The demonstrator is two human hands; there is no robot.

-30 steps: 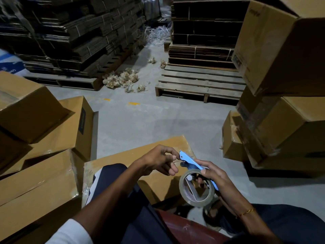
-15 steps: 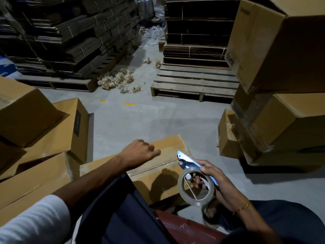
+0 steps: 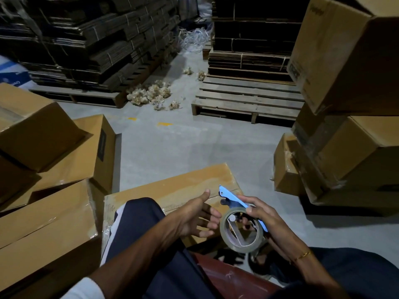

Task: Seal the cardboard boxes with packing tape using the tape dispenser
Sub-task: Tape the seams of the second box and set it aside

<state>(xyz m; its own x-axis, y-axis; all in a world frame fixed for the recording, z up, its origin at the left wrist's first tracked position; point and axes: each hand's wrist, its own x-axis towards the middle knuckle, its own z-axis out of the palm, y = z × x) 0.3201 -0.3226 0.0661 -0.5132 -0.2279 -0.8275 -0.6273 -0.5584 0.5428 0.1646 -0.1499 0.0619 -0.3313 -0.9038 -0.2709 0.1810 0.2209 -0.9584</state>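
A flat cardboard box lies on the floor in front of my knees, with a strip of clear tape across its top. My right hand grips a blue tape dispenser holding a roll of clear packing tape, just above the box's right corner. My left hand hovers palm up and fingers spread beside the roll, holding nothing. My left leg in dark trousers covers the box's near left part.
Taped boxes pile up at my left, and a tall stack of boxes stands at my right. Wooden pallets with flattened cartons and scraps of crumpled tape lie farther out on the grey floor. A red stool is under me.
My left hand went from the dispenser to press on the box top, then lifted off and came back toward the roll, opened palm up. My right hand kept holding the dispenser.
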